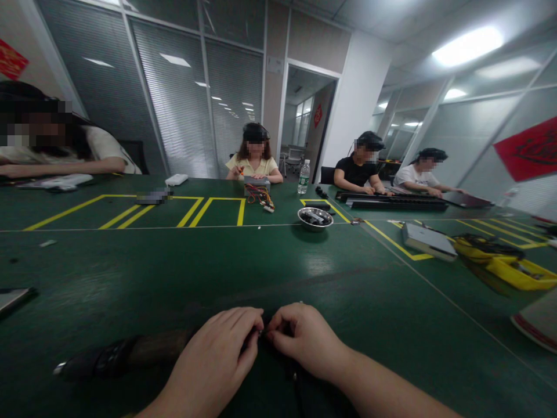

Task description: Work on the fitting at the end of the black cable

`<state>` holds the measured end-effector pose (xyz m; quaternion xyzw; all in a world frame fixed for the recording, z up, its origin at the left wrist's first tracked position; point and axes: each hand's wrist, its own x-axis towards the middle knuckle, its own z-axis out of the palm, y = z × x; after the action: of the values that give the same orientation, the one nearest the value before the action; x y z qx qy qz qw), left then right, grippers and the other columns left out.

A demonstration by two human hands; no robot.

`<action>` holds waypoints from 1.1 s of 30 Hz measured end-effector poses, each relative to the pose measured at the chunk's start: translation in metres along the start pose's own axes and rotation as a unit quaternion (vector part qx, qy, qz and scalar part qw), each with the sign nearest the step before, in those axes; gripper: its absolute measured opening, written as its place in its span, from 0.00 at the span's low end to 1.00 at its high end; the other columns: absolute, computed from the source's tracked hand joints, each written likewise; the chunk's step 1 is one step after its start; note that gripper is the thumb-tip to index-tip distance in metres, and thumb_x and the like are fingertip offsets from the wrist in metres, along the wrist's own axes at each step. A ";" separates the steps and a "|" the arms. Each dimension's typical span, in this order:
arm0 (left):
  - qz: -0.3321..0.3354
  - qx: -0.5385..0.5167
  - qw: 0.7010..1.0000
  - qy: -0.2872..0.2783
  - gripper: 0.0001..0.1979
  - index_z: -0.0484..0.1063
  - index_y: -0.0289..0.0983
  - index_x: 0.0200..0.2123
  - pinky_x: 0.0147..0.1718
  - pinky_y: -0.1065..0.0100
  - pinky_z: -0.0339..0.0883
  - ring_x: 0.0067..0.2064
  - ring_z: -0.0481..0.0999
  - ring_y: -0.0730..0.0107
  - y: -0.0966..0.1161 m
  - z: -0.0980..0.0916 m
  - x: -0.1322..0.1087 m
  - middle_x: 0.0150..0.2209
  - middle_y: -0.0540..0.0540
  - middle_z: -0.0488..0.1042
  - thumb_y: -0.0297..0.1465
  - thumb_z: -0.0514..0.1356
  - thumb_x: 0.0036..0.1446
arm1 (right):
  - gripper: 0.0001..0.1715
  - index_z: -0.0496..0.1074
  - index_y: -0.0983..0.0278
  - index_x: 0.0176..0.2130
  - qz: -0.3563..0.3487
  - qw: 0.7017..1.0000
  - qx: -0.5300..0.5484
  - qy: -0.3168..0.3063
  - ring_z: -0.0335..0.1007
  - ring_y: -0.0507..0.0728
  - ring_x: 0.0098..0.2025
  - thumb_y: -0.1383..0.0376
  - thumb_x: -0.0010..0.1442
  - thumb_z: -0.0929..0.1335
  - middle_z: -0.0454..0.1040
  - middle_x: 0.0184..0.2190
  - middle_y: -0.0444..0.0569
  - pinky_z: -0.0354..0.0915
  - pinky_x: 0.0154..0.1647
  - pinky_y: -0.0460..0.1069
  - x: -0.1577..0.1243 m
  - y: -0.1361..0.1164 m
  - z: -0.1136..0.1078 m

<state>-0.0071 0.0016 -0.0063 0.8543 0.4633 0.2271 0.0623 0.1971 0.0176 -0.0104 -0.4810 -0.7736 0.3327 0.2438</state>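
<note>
My left hand (220,348) is at the front of the green table, fingers bent down and closed in a pinch. Facing it, my right hand (307,334) has thumb and forefinger pressed together. A small dark thing with a tiny bright spot lies between the two sets of fingertips, too hidden to name. Beside my left hand rests a dark cylindrical tool (115,355), its metal tip pointing left and its other end behind the hand. Some dark thing (296,377), hard to make out, lies beneath my right wrist.
Farther back on the green table (195,264) stand a metal bowl (315,219) of dark parts and a water bottle (303,177). A grey box with coloured wires (257,188) sits before a person opposite. At right are a silver drive-like box (429,241) and yellow tray (520,273). Several people sit around.
</note>
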 end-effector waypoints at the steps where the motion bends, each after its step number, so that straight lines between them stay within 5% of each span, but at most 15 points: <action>1: -0.001 -0.003 1.000 0.001 0.09 0.71 0.41 0.39 0.48 0.59 0.70 0.47 0.75 0.62 0.000 0.000 0.000 0.46 0.48 0.76 0.28 0.53 0.59 | 0.05 0.77 0.62 0.34 -0.001 1.000 0.001 0.000 0.68 0.49 0.29 0.65 0.56 0.69 0.75 0.27 0.42 0.59 0.32 0.44 0.000 0.000 0.000; 33: -0.005 0.006 1.000 -0.014 0.10 0.71 0.42 0.42 0.50 0.55 0.69 0.50 0.74 0.59 0.003 0.000 0.000 0.50 0.48 0.74 0.28 0.56 0.56 | 0.06 0.77 0.63 0.34 -0.002 1.000 0.014 -0.001 0.68 0.49 0.29 0.64 0.56 0.69 0.75 0.27 0.42 0.60 0.32 0.43 -0.001 0.002 0.001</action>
<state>-0.0051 0.0000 -0.0056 0.8555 0.4679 0.2118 0.0647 0.1981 0.0167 -0.0123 -0.4754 -0.7702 0.3432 0.2509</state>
